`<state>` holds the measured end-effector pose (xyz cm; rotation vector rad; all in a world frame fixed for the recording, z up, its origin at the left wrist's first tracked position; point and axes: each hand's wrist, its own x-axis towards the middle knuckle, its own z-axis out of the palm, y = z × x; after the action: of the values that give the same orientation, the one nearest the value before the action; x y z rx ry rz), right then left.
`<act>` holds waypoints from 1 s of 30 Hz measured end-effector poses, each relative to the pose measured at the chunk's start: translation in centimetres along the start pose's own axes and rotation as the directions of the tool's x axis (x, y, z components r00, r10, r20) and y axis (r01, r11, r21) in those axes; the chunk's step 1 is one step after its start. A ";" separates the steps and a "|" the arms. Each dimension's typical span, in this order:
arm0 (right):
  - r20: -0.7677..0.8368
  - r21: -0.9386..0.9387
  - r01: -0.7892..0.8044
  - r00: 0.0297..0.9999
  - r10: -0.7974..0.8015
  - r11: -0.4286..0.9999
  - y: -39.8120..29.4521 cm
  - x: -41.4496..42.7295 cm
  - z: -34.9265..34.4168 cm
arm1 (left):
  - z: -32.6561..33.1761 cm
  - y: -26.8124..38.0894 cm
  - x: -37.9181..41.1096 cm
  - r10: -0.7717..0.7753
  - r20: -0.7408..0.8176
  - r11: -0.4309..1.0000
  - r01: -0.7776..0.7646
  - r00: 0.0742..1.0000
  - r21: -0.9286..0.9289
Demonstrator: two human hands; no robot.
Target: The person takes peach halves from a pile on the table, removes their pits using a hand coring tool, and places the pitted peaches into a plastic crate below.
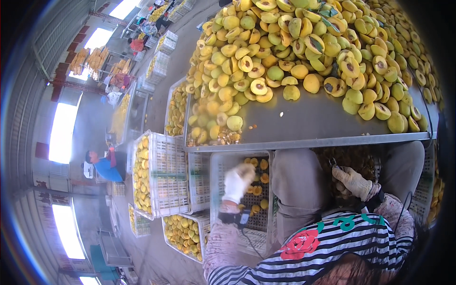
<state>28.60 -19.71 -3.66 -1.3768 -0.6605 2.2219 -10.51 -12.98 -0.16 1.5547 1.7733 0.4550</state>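
My left hand (239, 179), in a white glove and blurred by motion, is over a white plastic crate (262, 233). Several yellow fruit halves (254, 190) lie on the crate's dark slatted bottom; whether the hand holds one cannot be made out. Between my knees, my gloved right hand (351, 182) grips a small metal hand tool (333, 162) whose tip looks like a loop. A heap of halved stone fruit, apparently apricots or peaches (270, 53), covers much of the metal table (295, 119) in front of me.
Crates filled with fruit (162, 176) stand stacked to the left, with another full crate (182, 235) on the floor. Pits and scraps (228, 137) gather at the table's left corner. A cable (427, 110) hangs over its right edge. A person in blue (107, 171) works farther left.
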 end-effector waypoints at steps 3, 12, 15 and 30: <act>-0.015 -0.110 0.029 0.999 -0.031 0.994 -0.2 -0.3 0.4 | -4.0 5.7 6.0 0.363 -0.356 0.914 -0.256 0.861 0.313; 0.075 -0.112 0.156 0.986 -0.148 0.981 -0.5 -1.2 -0.6 | 0.9 12.2 19.5 0.527 -0.341 0.809 -0.337 0.778 0.481; 0.099 -0.206 0.246 0.968 -0.230 0.947 -0.4 -1.4 -0.9 | 3.4 14.4 20.5 0.407 -0.229 0.795 -0.219 0.884 0.566; 0.035 -0.099 0.307 0.952 -0.305 0.947 -4.1 -4.8 0.6 | 17.4 19.5 -0.8 0.294 0.277 0.024 0.282 0.915 -0.959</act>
<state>30.49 -19.45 2.35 -1.2069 -0.9394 1.9795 15.61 -13.02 1.51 0.4280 0.5794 1.0235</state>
